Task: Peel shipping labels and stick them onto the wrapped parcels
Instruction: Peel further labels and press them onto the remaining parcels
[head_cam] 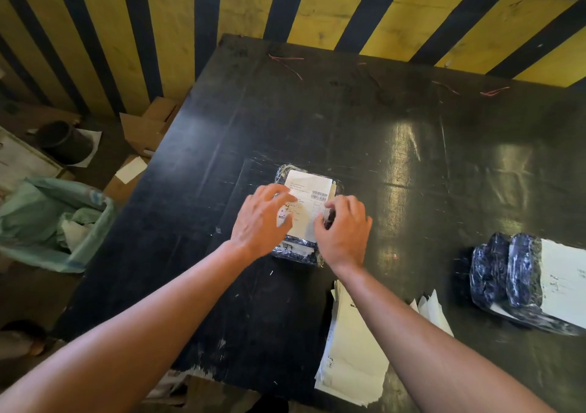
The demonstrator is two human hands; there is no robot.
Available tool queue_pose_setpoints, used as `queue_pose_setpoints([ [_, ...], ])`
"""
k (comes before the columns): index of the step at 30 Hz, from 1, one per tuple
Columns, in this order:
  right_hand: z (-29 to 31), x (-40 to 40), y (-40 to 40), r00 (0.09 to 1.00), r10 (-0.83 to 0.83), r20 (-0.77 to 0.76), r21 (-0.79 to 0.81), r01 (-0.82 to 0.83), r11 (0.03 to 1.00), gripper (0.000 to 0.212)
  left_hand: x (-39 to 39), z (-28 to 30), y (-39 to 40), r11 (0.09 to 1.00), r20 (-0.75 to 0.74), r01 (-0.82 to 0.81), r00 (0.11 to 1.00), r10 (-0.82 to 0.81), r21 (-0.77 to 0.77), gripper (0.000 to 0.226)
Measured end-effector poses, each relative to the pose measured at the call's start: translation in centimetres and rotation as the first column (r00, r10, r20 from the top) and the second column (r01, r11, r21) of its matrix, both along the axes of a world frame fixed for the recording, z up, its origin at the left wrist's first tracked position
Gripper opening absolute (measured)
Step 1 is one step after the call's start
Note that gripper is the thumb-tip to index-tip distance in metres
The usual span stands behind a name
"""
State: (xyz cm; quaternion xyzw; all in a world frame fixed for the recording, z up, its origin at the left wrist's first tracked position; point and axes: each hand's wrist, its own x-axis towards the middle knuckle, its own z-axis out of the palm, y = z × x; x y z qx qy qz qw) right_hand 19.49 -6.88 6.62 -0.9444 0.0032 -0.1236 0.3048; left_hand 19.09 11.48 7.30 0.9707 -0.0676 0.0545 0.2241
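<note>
Label (306, 205) is pressed onto centre parcel (298, 251) by spread left hand (261, 219) and curled right hand (344, 232) fingers. Labelled parcels (520, 279) at 4 o'clock; sheet stack (352, 358) left.

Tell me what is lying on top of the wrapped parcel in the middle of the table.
A white shipping label with barcodes lies on the parcel. The left hand and right hand rest on the label, hiding its lower part. Whether it is fully stuck down cannot be seen.
</note>
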Motion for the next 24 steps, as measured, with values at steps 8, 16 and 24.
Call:
queue_pose_setpoints([
  [8, -0.9, -0.2, 0.2, 0.863, 0.423, -0.278, -0.245, -0.489, 0.837, 0.064, -2.0, -2.7, 0.7, 0.974, -0.207, 0.205, 0.961, -0.183, 0.094, 0.065],
  [16, 0.6, 5.1, 0.4, 0.841, 0.294, -0.454, -0.345, -0.47, 0.813, 0.067, -1.9, -2.2, 0.4, 0.975, -0.181, 0.193, 0.969, -0.171, 0.114, 0.062],
  [24, 0.9, 3.8, -0.7, 0.825, 0.396, -0.403, -0.388, -0.546, 0.743, 0.066, -2.2, -1.7, 0.1, 0.978, -0.185, 0.168, 0.972, -0.145, 0.121, 0.065],
])
